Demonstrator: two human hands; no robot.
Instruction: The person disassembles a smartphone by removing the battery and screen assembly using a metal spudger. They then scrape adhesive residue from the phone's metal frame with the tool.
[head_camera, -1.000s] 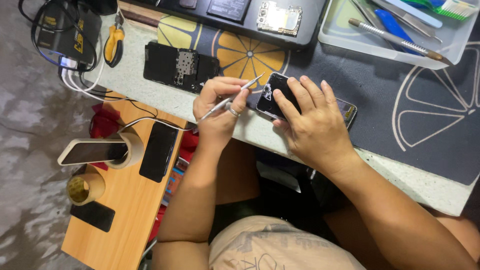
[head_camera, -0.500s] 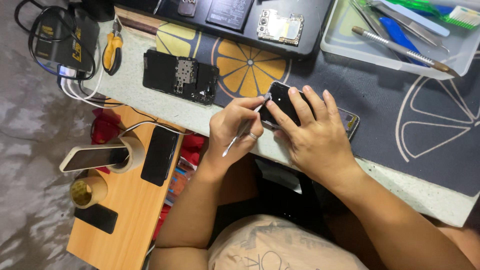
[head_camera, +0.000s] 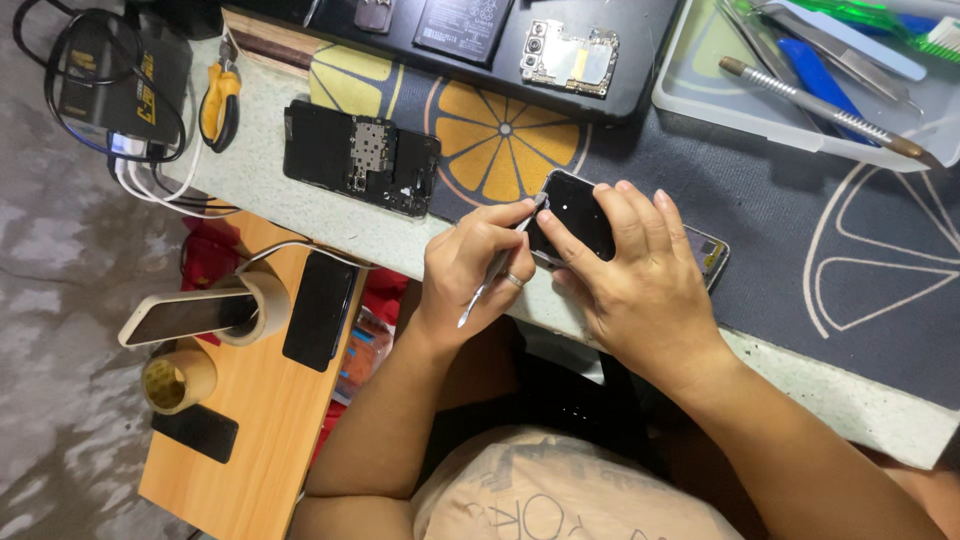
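My left hand (head_camera: 470, 270), with a ring on one finger, is shut on a thin metal prying tool (head_camera: 487, 285). The tool's upper tip touches the top left edge of a black phone (head_camera: 575, 210). My right hand (head_camera: 640, 280) lies over this phone from the right and grips it, fingers spread across its back. The phone is tilted up off a dark mat (head_camera: 780, 230) printed with orange slices. The phone's far end peeks out past my right hand's fingers.
An opened black phone body (head_camera: 360, 155) lies left on the mat. A black tray holds a circuit board (head_camera: 570, 55) and a battery (head_camera: 462, 25). A clear tray (head_camera: 690, 100) holds hand tools. Yellow-handled pliers (head_camera: 218, 100) lie far left. A low wooden table (head_camera: 260, 420) carries phones and tape rolls.
My left hand has turned the tool and brought its tip down against the phone's edge. My right hand has kept its grip on the phone.
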